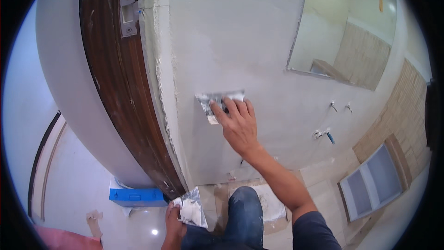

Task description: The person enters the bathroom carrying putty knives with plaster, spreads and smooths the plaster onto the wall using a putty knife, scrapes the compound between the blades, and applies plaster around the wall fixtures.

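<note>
My right hand (pixel 239 126) grips a wide putty knife (pixel 213 98), its fingers spread over the metal blade. The blade lies against the pale plastered wall (pixel 259 32), a little right of the door frame's edge. Low at the centre left, my left hand (pixel 174 217) is closed on a second putty knife (pixel 198 193), whose blade carries a lump of white putty (pixel 190 211). This one is held away from the wall, beside my knee. The handles of both knives are mostly hidden by my fingers.
A dark wooden door frame (pixel 121 78) with a metal strike plate (pixel 128 14) rises at the left. A blue toolbox (pixel 138 196) sits on the floor by its foot. To the right are a mirror (pixel 342 32), pipe fittings (pixel 323 134) and a framed window (pixel 374 180).
</note>
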A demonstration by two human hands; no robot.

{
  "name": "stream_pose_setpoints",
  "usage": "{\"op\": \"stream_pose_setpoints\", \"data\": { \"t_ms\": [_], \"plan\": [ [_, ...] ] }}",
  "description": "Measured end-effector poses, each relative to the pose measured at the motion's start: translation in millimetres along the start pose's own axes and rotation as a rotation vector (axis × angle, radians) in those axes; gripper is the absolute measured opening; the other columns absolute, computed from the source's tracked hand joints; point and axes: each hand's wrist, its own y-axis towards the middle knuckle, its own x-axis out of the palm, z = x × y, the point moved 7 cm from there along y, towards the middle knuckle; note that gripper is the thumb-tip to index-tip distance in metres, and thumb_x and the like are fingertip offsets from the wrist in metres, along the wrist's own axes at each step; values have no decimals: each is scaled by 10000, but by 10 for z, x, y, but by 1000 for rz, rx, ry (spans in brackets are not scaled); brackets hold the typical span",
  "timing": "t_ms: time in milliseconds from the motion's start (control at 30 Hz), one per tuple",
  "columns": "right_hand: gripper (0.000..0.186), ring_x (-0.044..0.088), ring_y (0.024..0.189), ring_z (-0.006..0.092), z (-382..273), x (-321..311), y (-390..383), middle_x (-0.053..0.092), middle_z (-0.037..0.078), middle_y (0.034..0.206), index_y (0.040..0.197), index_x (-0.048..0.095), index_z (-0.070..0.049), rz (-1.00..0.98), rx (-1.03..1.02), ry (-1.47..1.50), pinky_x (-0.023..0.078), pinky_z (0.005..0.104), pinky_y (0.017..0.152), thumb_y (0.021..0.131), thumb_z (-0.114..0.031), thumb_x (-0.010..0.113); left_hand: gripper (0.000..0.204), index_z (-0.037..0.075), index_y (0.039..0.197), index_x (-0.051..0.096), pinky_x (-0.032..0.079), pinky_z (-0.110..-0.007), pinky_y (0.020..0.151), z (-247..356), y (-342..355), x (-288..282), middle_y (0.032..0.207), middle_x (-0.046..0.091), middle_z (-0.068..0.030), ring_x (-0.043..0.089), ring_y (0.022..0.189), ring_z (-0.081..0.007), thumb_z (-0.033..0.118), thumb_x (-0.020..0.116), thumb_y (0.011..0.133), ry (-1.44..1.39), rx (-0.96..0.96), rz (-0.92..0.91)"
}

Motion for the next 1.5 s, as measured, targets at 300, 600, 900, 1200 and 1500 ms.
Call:
{"op": "stream_pose_setpoints", "data": {
  "t_ms": [300,600,900,1200,1500],
  "plan": [
    [182,623,1053,157,-655,104,-2555,673,64,1162,1189,647,-22,-85,1349,1390,478,323,912,1060,-117,562,381,-2,1388,520,508,-404,1042,16,223,343,1310,638,-146,644,1195,-262,126,424,1042,-44,138,-47],
    [357,595,1267,327,-1054,-546,-2546,653,194,1279,1382,531,-23,237,892,1395,449,437,1085,1036,-98,574,363,35,1369,525,566,-390,947,-203,229,731,1291,647,-115,667,1160,-238,138,405,1043,-129,47,93],
    [690,619,1162,382,-749,-271,-2880,673,148,1316,1245,709,-88,-411,473,1042,490,469,1023,620,138,524,279,28,1270,583,582,-338,867,50,186,536,1197,678,-97,694,1061,-193,133,446,1050,-32,56,-3],
    [495,620,1088,267,-647,-932,-1501,689,-28,1301,1225,741,-283,-658,-316,957,519,412,932,781,-67,701,263,4,1243,602,547,-340,927,189,331,623,1141,702,-90,687,1047,-188,104,513,1016,277,-173,-261],
    [733,601,1123,243,-668,-954,-1277,639,-55,1361,1299,693,-326,-821,-432,925,543,377,963,643,0,730,340,-25,1329,569,515,-320,957,354,329,675,1203,678,-102,653,1083,-165,91,479,1022,357,-197,-321]
  ]
}}
